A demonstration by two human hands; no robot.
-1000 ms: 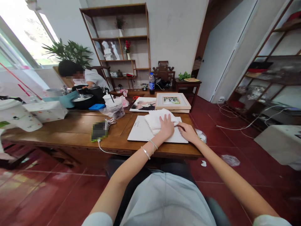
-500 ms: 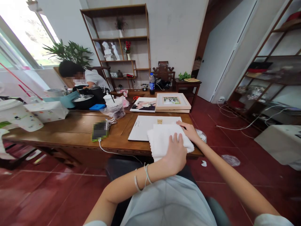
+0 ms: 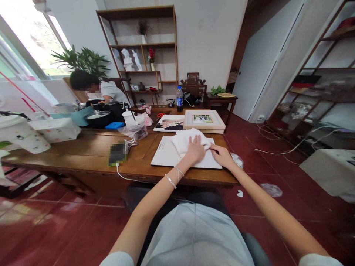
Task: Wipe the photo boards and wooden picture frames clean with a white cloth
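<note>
A white cloth point(image 3: 180, 142) lies bunched over the upper part of a flat white panel point(image 3: 163, 157) with small dark print at its left. My left hand point(image 3: 195, 150) presses on top of the cloth from the near side, its fingers stretched out and lying flat. At the panel's right edge rests my right hand point(image 3: 222, 155), its fingers extended toward the cloth's right edge. Its fingertips lie close to the cloth; whether they touch it I cannot tell. The panel lies flat near the front edge of the wooden table point(image 3: 138, 157).
Behind the panel are a light picture frame point(image 3: 205, 119) on a stack and a printed photo point(image 3: 169, 122). A charging phone point(image 3: 117, 153), a bagged cup point(image 3: 135, 127) and a blue-capped bottle point(image 3: 179, 98) stand or lie around. Another person point(image 3: 108, 90) sits at the far left.
My left hand has pushed the cloth away from me, up the panel, so the panel's near edge shows. My right hand has shifted slightly closer to me along the right edge.
</note>
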